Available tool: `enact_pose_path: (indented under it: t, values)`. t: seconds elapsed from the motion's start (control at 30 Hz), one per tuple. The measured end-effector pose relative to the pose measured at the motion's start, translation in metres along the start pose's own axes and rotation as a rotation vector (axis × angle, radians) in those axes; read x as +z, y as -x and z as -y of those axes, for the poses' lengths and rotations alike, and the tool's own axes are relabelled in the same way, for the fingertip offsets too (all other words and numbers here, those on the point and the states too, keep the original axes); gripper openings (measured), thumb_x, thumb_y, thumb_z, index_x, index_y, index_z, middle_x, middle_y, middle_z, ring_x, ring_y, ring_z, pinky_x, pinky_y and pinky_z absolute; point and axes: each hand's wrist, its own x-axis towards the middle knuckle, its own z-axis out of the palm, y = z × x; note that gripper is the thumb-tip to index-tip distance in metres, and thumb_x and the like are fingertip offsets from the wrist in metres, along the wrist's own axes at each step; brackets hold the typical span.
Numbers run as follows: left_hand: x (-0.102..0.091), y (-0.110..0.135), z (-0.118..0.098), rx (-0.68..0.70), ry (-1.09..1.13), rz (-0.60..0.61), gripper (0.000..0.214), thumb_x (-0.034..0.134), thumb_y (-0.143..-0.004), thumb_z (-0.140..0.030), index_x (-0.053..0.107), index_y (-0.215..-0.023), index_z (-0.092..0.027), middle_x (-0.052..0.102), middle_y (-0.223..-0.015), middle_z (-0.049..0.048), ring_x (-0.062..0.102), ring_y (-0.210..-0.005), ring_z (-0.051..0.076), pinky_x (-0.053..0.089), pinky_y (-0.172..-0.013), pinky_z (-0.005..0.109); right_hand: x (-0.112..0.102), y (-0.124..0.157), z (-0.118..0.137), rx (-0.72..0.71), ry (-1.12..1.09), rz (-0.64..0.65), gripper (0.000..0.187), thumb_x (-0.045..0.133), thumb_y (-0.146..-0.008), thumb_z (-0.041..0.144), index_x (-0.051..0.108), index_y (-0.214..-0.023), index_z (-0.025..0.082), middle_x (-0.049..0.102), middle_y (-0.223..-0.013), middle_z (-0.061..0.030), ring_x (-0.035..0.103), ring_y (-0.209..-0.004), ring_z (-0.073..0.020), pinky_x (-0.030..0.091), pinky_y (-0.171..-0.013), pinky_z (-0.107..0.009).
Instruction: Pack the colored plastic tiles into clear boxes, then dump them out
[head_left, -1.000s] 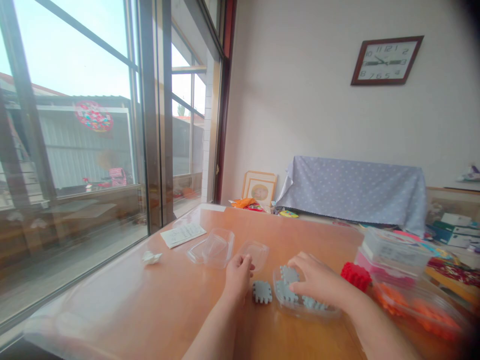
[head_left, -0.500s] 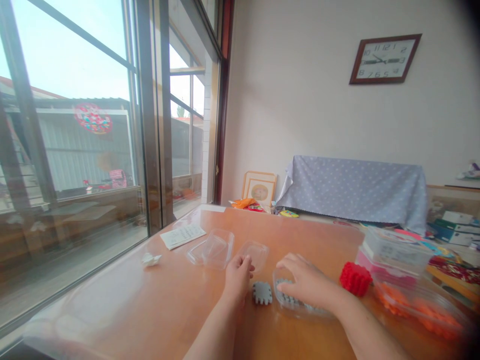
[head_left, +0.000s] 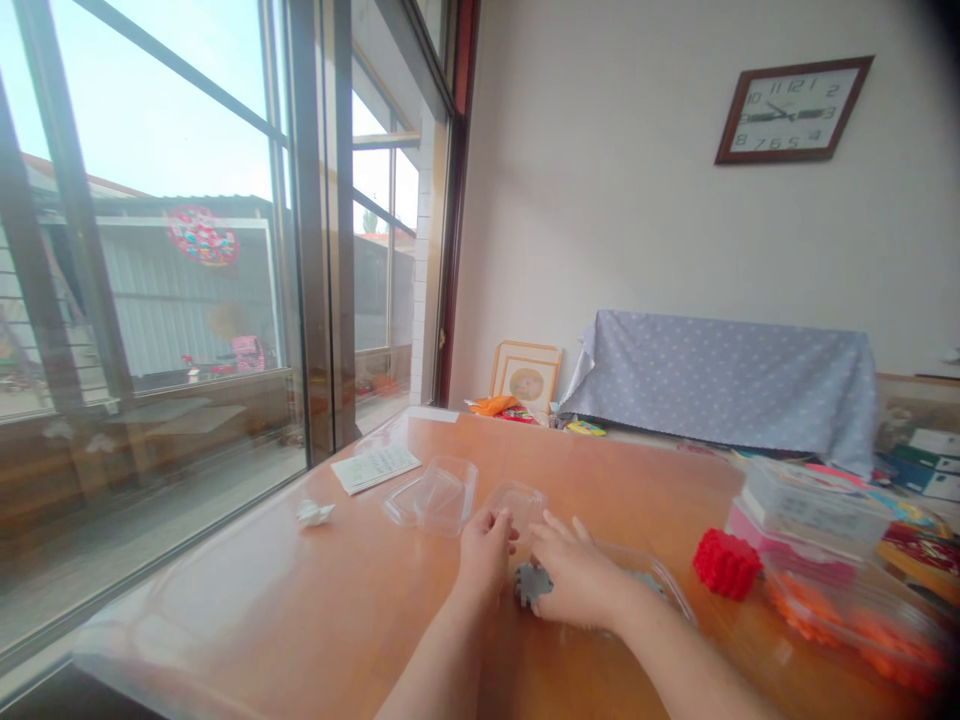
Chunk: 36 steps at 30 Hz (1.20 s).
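Note:
A grey toothed-edge piece (head_left: pixel 529 584) lies flat on the table, its right side covered by my right hand. My right hand (head_left: pixel 579 578) comes over it from the right, thumb in front and fingers behind, closed about its edge. My left hand (head_left: pixel 484 548) hovers just left of the piece with fingers loosely curled in; nothing shows in them. Behind and partly under my right forearm is a clear plastic box (head_left: pixel 664 578) with more grey pieces in it, mostly hidden.
A stack of red toothed pieces (head_left: pixel 726 564) stands to the right. Beyond it are a clear tub of orange pieces (head_left: pixel 855 625) and a clear box on a pink one (head_left: pixel 816 508). Clear lids (head_left: pixel 442 495), a paper slip (head_left: pixel 376 466) and crumpled paper (head_left: pixel 314 513) lie at the left.
My right hand has moved left, from over the clear box to the grey piece. My left hand has stayed nearly in place. The view has swung slightly left.

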Motion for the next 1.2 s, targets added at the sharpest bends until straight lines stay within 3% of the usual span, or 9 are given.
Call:
enact_pose_path:
  t: [0.13, 0.27, 0.47, 0.67, 0.97, 1.2]
  values:
    - [0.0, -0.001, -0.001, 0.005, 0.01, -0.009, 0.039, 0.067, -0.076, -0.056, 0.057, -0.072, -0.018, 0.065, -0.064, 0.0025, 0.053, -0.051, 0.011, 0.041, -0.055, 0.024, -0.009, 0.005, -0.001, -0.016, -0.074, -0.089, 0.049, 0.071, -0.068, 0.035, 0.067, -0.116, 0.024, 0.052, -0.148, -0.0104, 0.028, -0.15, -0.0354, 0.019, -0.12, -0.056]
    - [0.001, -0.002, -0.001, 0.004, 0.008, -0.015, 0.043, 0.067, -0.073, -0.06, 0.057, -0.07, -0.019, 0.064, -0.063, 0.0023, 0.052, -0.05, 0.011, 0.04, -0.054, 0.024, -0.027, 0.017, -0.013, 0.019, -0.143, -0.2, 0.045, 0.072, -0.071, 0.036, 0.065, -0.114, 0.023, 0.043, -0.156, -0.0101, 0.025, -0.152, -0.0314, 0.027, -0.119, -0.046]
    - [0.0, 0.001, -0.003, -0.018, -0.013, -0.004, 0.042, 0.067, -0.074, -0.06, 0.058, -0.072, -0.018, 0.066, -0.065, 0.0024, 0.054, -0.051, 0.011, 0.039, -0.055, 0.023, -0.045, 0.043, -0.058, 0.134, -0.135, -0.232, 0.047, 0.072, -0.074, 0.04, 0.065, -0.118, 0.023, 0.039, -0.16, -0.0115, 0.022, -0.154, -0.0321, 0.026, -0.121, -0.048]
    - [0.001, 0.0, -0.003, -0.036, -0.033, 0.01, 0.042, 0.069, -0.073, -0.059, 0.058, -0.071, -0.018, 0.066, -0.066, 0.0033, 0.053, -0.052, 0.011, 0.039, -0.055, 0.023, -0.041, 0.066, -0.094, 0.238, -0.126, -0.212, 0.05, 0.073, -0.073, 0.041, 0.066, -0.119, 0.022, 0.039, -0.161, -0.0137, 0.021, -0.154, -0.0334, 0.026, -0.121, -0.049]
    - [0.001, 0.001, -0.006, -0.051, -0.061, 0.013, 0.045, 0.068, -0.071, -0.062, 0.057, -0.071, -0.019, 0.067, -0.067, 0.0045, 0.054, -0.052, 0.012, 0.038, -0.053, 0.023, -0.022, 0.053, -0.065, 0.201, -0.091, -0.148, 0.047, 0.075, -0.068, 0.035, 0.068, -0.113, 0.022, 0.04, -0.16, -0.0118, 0.019, -0.155, -0.0348, 0.025, -0.12, -0.05]
    - [0.001, 0.003, -0.008, -0.058, -0.056, 0.008, 0.046, 0.069, -0.07, -0.063, 0.058, -0.072, -0.019, 0.067, -0.068, 0.0048, 0.054, -0.052, 0.012, 0.036, -0.052, 0.023, -0.02, 0.046, -0.055, 0.205, -0.097, -0.149, 0.052, 0.073, -0.071, 0.041, 0.068, -0.12, 0.024, 0.036, -0.163, -0.0104, 0.015, -0.155, -0.0355, 0.02, -0.122, -0.053]
